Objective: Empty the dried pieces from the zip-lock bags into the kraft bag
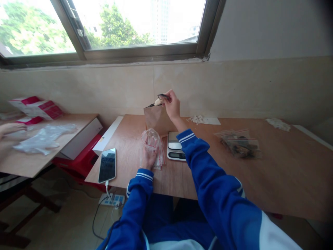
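I see one wide plywood counter (273,166) under both hands, and a second wooden counter (39,163) well off to the left of my left hand, where another person's hand (10,129) rests by crumpled clear plastic (44,139) and a few red-and-white boxes (39,107).

One brown paper bag (156,119) stands upright just beyond my hands. My right hand (172,104) is raised over its mouth, fingers pinched shut on a small dark and pale piece (160,99); what it is I cannot tell. My left hand (148,158) is closed around one clear zip pouch (151,139), held open-end up, resting on a small stack of flat pouches (160,158).

One silver digital scale (175,146) sits between the hands, just right of the left one. One white phone (107,165) lies left of my left hand, on a cable. One filled clear bag of dark pieces (240,144) lies right of my right arm. Two white scraps at the far edge.

Risks, my guess: the pinch is light, so the piece could drop onto the scale or counter; the pouch mouth is floppy and may fold shut; my right sleeve could knock the paper bag over.
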The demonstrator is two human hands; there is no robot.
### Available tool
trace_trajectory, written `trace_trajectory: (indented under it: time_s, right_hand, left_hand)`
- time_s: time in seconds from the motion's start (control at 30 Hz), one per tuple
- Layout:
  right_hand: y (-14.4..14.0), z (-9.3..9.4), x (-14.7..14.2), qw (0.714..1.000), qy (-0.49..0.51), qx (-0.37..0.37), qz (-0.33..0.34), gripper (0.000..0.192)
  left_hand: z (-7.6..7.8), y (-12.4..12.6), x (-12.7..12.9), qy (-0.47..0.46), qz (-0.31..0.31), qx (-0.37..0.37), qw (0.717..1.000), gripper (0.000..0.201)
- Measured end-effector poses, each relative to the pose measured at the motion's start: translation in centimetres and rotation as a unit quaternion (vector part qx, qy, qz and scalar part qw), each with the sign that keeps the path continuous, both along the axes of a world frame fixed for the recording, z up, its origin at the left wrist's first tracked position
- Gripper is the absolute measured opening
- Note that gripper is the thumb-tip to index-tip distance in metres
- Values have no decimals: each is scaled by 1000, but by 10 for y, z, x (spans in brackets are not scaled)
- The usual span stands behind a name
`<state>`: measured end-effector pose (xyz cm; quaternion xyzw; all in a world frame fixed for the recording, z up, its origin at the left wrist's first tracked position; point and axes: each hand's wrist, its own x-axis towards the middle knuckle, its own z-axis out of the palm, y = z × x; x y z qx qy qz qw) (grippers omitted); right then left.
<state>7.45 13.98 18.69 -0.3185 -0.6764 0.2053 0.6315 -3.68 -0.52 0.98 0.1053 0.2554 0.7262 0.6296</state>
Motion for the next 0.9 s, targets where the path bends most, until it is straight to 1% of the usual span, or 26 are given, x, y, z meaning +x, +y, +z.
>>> trace_trajectory:
  time_s: [0.03, 0.1, 0.2, 0.3, 0.47, 0.53, 0.67, 0.83, 0.9]
  right_hand:
    - [6, 4, -2, 1000, -8, 6, -11, 22]
    - [14, 7, -6, 999, -28, 12, -27, 18]
    - [20, 2, -11, 996, -74, 6, -48, 13]
    - [21, -6, -15, 990, -121, -5, -69, 9]
    - [22, -9, -17, 982, -177, -1, -71, 9]
    - [24, -10, -16, 973, -217, -7, -73, 10]
    - [24, -8, -10, 952, -287, -46, -91, 14]
    - [12, 3, -6, 921, -341, -59, -178, 13]
    - [6, 8, -6, 908, -361, -69, -200, 19]
  left_hand:
    - [0, 0, 0, 3, 1, -1, 1000, 43]
    - [-1, 0, 0, 11, 5, 1, 1000, 43]
    - [-3, 2, 0, 18, 14, 9, 1000, 44]
    - [-4, 3, 0, 15, 14, 8, 1000, 43]
    - [-7, 4, -2, 5, 2, 10, 1000, 42]
    - [-9, 4, -2, -1, 2, 14, 1000, 43]
    - [-10, 4, -2, 6, 3, 6, 1000, 44]
    - [-6, 3, -1, 2, 10, 16, 1000, 44]
    - [-2, 2, 0, 3, 12, 19, 1000, 45]
